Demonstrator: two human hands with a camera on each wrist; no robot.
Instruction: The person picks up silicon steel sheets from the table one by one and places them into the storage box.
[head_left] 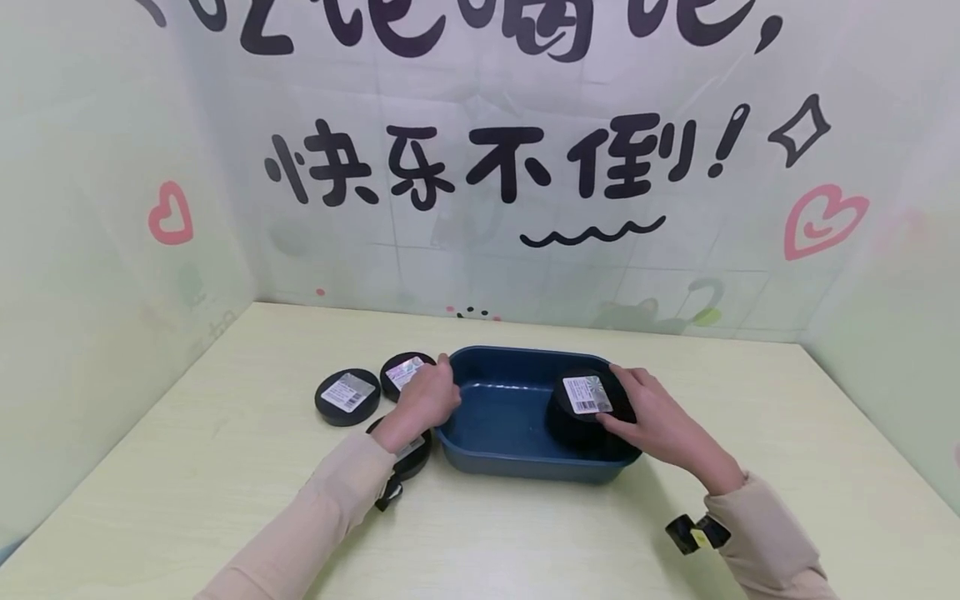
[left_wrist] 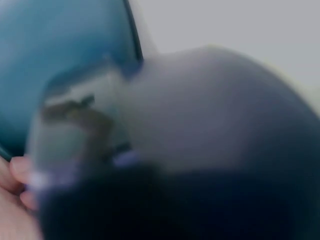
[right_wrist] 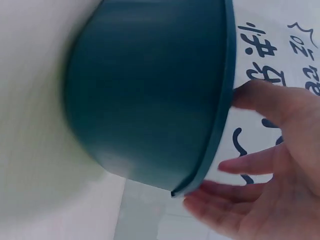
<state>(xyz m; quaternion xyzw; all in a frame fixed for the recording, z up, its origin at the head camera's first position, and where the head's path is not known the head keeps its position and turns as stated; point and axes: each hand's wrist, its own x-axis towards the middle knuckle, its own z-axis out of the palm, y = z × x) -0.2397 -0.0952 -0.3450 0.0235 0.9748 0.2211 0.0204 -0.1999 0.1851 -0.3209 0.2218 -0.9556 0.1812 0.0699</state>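
1. sleeves [head_left: 322, 504] lie nearest.
2. right hand [head_left: 660, 421] pinches a black disc [head_left: 588, 397] within the blue tub [head_left: 510, 465] beneath it, seemingly to keep it level.
3. left hand [head_left: 423, 400] curls at the tub's rim; whether it grips, cannot tell.
4. loose discs [head_left: 347, 397] sit beside that hand; their barcode labels are too small to read.
5. wall [head_left: 480, 271] beyond both hands: "快乐不倒!"

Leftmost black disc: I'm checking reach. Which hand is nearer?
Left. The left hand is right of the black disc; the right hand is farther right, across the blue basin.
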